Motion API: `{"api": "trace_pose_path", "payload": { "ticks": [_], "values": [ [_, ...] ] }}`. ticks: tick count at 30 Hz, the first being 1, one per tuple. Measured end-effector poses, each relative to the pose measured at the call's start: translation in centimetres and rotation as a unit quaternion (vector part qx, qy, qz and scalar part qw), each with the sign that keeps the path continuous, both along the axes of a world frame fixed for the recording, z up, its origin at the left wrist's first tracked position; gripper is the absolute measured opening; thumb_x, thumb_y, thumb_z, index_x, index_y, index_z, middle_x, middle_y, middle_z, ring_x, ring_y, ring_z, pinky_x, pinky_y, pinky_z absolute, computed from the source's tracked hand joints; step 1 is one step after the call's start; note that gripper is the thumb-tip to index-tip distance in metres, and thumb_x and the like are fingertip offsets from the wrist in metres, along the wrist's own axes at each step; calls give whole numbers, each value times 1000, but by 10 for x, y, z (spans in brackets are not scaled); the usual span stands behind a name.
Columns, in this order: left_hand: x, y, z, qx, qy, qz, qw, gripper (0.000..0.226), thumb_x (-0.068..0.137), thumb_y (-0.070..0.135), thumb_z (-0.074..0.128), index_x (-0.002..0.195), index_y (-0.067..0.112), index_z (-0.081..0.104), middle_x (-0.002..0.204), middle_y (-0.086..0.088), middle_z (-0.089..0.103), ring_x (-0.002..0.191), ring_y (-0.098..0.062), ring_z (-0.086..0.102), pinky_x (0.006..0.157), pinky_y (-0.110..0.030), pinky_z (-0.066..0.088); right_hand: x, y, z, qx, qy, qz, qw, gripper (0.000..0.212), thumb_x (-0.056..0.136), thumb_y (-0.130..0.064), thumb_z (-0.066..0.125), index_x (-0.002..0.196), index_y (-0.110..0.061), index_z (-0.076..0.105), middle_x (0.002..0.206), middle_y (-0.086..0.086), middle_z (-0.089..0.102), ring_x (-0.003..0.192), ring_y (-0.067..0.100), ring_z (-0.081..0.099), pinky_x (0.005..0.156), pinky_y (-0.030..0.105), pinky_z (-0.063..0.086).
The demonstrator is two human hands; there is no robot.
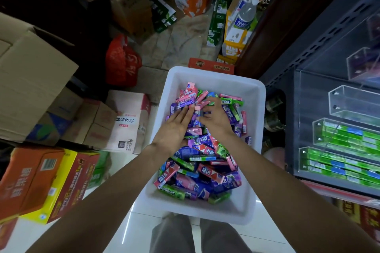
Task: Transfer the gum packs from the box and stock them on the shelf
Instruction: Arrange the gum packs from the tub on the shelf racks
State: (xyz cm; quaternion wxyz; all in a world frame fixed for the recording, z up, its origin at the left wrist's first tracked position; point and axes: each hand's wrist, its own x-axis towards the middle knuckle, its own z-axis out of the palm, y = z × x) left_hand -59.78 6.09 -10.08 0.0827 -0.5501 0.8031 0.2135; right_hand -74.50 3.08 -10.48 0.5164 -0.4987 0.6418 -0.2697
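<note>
A white plastic box (213, 77) stands on the floor before me, heaped with gum packs (202, 162) in pink, purple, blue and green. My left hand (176, 124) lies flat on the pile, fingers straight and pointing away from me. My right hand (214, 116) reaches into the far part of the pile with fingers curled round a purple pack (197, 118) between the two hands. On the right, clear acrylic shelf trays (347, 137) hold rows of green gum packs; the tray above them (353, 102) looks bare.
Cardboard cartons (35, 71) and printed cases (39, 183) crowd the left side. A red bag (121, 61) sits beyond them. Drink cases and bottles (244, 14) stand at the back. The dark metal shelf frame (292, 80) rises at right. My legs (197, 234) stand below the box.
</note>
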Motion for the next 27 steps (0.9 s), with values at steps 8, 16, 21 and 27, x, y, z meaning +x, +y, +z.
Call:
{"api": "trace_pose_path", "payload": {
  "ticks": [8,16,21,27],
  "values": [
    [5,-4,4,68,75,6,995,98,84,27,69,151,16,-1,159,-2,7,145,-22,13,117,-32,17,-13,9,11,14,39,-18,999,34,79,7,63,111,0,56,80,-2,58,80,19,60,68,25,51],
    [-4,-3,15,97,317,213,919,56,90,26,62,140,11,42,137,-3,50,125,-19,48,106,-28,36,-55,34,42,100,-155,-142,972,25,87,9,57,110,-2,53,86,6,63,77,14,63,76,29,55],
    [-7,3,25,167,460,318,812,30,86,18,67,112,9,55,111,-8,66,99,-22,64,88,-32,53,-49,47,49,89,-178,-100,975,24,86,9,58,105,-5,54,88,7,61,85,18,63,72,27,57],
    [22,26,31,12,410,352,841,32,82,23,72,107,12,55,93,-2,66,82,-11,61,77,-28,50,-27,55,37,2,7,1,1000,28,87,0,60,113,-4,56,98,6,64,95,19,62,89,31,49]
  ]
}}
